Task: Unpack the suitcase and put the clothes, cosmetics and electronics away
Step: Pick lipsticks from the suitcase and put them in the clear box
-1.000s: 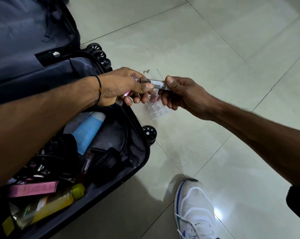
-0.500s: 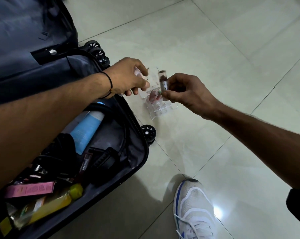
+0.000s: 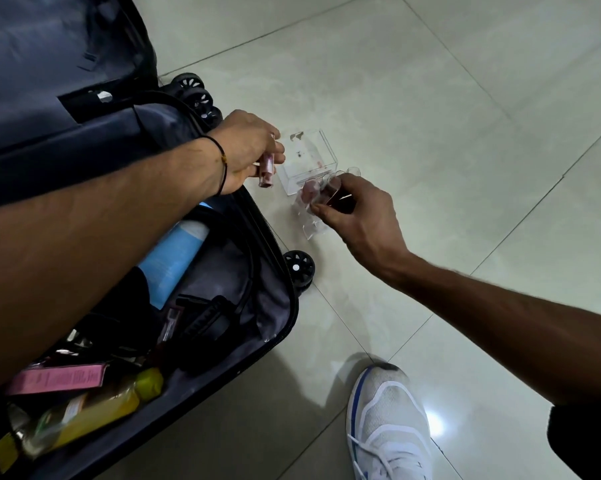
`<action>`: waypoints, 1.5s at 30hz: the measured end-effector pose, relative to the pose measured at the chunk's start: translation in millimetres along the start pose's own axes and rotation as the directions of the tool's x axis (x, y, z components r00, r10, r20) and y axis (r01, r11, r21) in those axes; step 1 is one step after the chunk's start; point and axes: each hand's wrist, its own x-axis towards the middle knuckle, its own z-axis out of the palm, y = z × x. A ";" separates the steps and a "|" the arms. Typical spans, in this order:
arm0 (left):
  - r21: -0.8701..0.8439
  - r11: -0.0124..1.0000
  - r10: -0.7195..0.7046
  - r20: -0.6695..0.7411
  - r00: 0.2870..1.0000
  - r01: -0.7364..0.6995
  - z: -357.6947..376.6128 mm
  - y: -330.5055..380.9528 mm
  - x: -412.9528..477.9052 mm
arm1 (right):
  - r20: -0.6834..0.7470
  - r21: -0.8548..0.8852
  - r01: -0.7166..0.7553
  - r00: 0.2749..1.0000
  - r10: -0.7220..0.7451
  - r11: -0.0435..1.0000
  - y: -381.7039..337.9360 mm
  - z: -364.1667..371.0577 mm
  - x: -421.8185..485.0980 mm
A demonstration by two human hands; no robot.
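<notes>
RISK: left hand [image 3: 247, 148] curls round a pink lipstick tube [image 3: 266, 169] just beside the open suitcase [image 3: 271, 299]; a slack hold could drop it on tile | light clear acrylic organizer [image 3: 307, 150] may skid or tip if pushed | POSITION: right hand [image 3: 365, 216] pinches a dark tube [image 3: 340, 199] at an organizer slot, the tube poking out beyond its fingertips, partly hidden.

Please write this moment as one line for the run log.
step: sorting cosmetics | left hand: holds pink tube | right hand: pinches dark tube at clear organizer | suitcase: open, yellow bottle inside
</notes>
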 end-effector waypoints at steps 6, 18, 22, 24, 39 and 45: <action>0.042 0.999 0.004 0.055 0.998 -0.007 2.8 2.2 -4.1 | -0.044 -0.151 0.057 0.997 -0.064 0.987 8.4 6.6 1.3; 0.041 0.999 0.015 0.094 0.995 -0.019 2.2 2.3 -5.3 | 0.117 -0.334 0.123 0.989 -0.089 0.935 9.7 4.5 4.6; 0.026 0.999 0.023 0.098 0.995 -0.026 1.5 1.4 -4.7 | 0.109 -0.289 0.111 0.991 -0.082 0.951 8.9 3.2 0.1; 0.022 0.999 0.027 0.102 0.994 -0.029 1.5 1.2 -4.7 | 0.100 -0.268 0.119 0.990 -0.095 0.956 6.9 1.2 -0.5; -0.151 0.975 0.198 0.260 0.945 -0.163 -3.9 1.8 -15.7 | 0.057 0.189 -0.071 0.997 0.061 0.979 -36.4 -3.5 34.4; -0.171 0.977 0.167 0.225 0.960 -0.130 -5.6 0.5 -10.0 | 0.122 0.398 -0.159 0.985 0.120 0.904 -38.8 -5.6 40.4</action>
